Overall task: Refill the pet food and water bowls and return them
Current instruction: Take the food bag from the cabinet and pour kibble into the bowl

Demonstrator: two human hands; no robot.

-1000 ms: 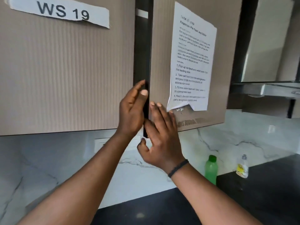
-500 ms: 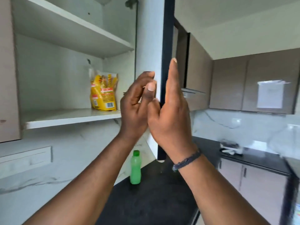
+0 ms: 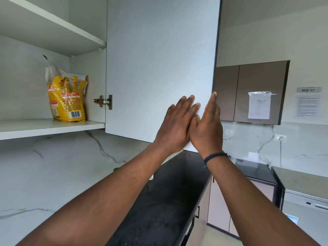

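A yellow pet food bag (image 3: 66, 98) stands upright on the lower shelf (image 3: 44, 127) of the open wall cabinet, at the left. The cabinet door (image 3: 159, 64) is swung wide, its white inner face toward me. My left hand (image 3: 174, 125) lies flat on that inner face near the lower right corner, fingers stretched out. My right hand (image 3: 207, 126) is at the door's free edge, fingers straight up and thumb side against my left hand. Neither hand holds an object. No bowls are in view.
A black countertop (image 3: 168, 192) runs below, with a marble backsplash (image 3: 62, 166) behind it. A green bottle cap (image 3: 116, 169) peeks out behind my left forearm. More brown wall cabinets (image 3: 248, 91) with a taped paper hang at the right; an appliance (image 3: 305, 206) stands at the lower right.
The cabinet door went from shut to fully swung out to the right, exposing the shelves and the yellow bag. Both hands followed the door's edge and now rest flat against it.
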